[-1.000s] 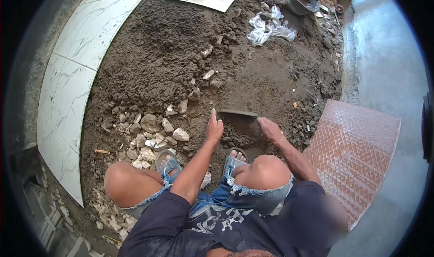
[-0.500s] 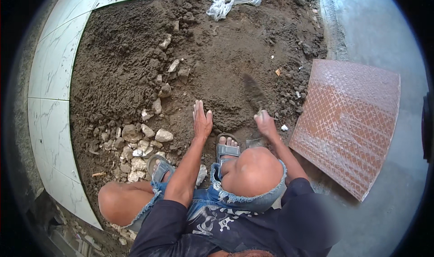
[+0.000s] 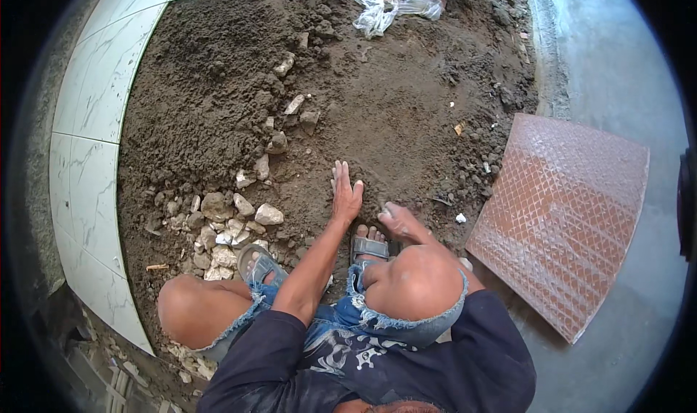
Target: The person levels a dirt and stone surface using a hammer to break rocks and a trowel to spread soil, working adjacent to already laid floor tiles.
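My left hand [image 3: 345, 195] is open, fingers stretched over damp, dark sandy mortar [image 3: 374, 130] just ahead of my sandaled feet [image 3: 370, 246]. Close to its right, my right hand [image 3: 396, 220] has its fingers curled near the ground above my right knee; what they hold, if anything, is hidden. A small dark piece [image 3: 443, 201] lies to the right of that hand, too unclear to name. A loose pile of pale and grey stones [image 3: 221, 231] spreads left of my left hand, with a rougher mound of mortar [image 3: 196, 86] behind it.
White marble-look tiles [image 3: 83, 195] border the dirt at left and top. A brown patterned tile [image 3: 559, 224] lies on the right, overlapping grey concrete floor [image 3: 617, 71]. A crumpled plastic bag [image 3: 392, 6] sits at the far end. Rubble [image 3: 116, 369] shows at lower left.
The dark blade held between both hands earlier swung up on the right, then left clear view. My left hand opened and shifted rightward; my right hand moved down and left, toward it.
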The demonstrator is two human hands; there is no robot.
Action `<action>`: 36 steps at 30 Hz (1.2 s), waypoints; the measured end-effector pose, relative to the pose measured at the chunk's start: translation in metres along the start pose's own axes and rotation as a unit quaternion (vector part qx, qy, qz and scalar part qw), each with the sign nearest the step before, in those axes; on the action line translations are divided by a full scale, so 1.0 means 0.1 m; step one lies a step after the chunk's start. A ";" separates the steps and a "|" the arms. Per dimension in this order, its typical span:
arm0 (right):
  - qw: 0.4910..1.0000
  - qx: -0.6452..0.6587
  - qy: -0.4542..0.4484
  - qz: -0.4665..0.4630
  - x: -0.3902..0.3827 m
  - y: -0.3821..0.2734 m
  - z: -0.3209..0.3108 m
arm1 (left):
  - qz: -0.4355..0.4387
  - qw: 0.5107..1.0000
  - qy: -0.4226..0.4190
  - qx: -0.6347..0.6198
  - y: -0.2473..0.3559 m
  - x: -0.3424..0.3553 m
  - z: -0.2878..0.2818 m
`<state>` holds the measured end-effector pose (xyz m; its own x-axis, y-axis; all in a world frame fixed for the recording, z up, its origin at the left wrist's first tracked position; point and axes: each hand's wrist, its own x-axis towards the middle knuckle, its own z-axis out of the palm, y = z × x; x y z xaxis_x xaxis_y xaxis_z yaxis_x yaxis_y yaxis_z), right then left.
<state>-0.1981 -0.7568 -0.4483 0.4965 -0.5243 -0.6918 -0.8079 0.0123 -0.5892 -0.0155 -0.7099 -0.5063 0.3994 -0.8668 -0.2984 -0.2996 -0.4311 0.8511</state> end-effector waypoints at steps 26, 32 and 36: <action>0.924 -0.262 -0.016 -0.277 1.05 -3.94 -0.86 | -0.165 0.918 0.252 -0.257 0.03 0.14 -0.64; 0.971 -0.158 0.083 -0.159 0.56 -2.49 -1.06 | -0.060 0.962 0.226 -0.140 -0.31 0.17 -0.74; 0.964 -0.126 0.229 -0.052 -0.13 -0.52 -0.92 | -0.031 0.985 0.143 -0.089 -0.03 0.07 -0.44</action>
<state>-0.1920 -0.8293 -0.3705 0.4329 -0.8331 -0.3443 -0.8419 -0.2372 -0.4847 0.0265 -0.7034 -0.4917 0.6482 -0.7228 -0.2396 -0.1202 -0.4078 0.9051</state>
